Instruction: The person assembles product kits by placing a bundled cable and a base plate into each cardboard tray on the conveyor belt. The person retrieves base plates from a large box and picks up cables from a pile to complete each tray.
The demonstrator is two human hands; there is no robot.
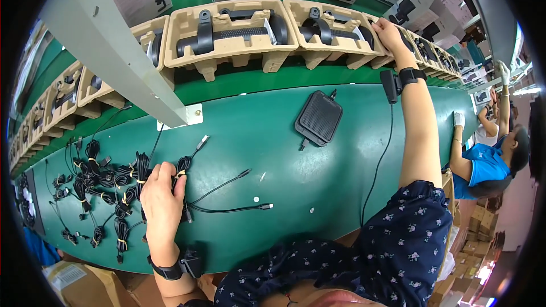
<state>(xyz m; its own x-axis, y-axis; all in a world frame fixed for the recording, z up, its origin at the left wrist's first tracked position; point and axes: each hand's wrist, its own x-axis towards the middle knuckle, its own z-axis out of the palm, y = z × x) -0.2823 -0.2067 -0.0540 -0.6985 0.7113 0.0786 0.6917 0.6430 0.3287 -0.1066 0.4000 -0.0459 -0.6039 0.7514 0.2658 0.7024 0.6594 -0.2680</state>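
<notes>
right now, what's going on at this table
A person is at a green table. Their left grip holds a cable bundle, with more bundles spread to its left. Their right grip is at the row of trays along the back; what it touches there is hidden. A black pad lies on the table between them, untouched. A co-worker in blue is farther right.

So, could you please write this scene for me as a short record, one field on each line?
Left hand: thumb and fingers closed on a cable bundle
Right hand: at the tray row, grip unclear
Bench: green
Cable pile: black, left part of bench
Pad: black, lying between the two hands
Trays: tan, in a row behind the bench, with black parts inside
Co-worker: far right, blue top
</notes>
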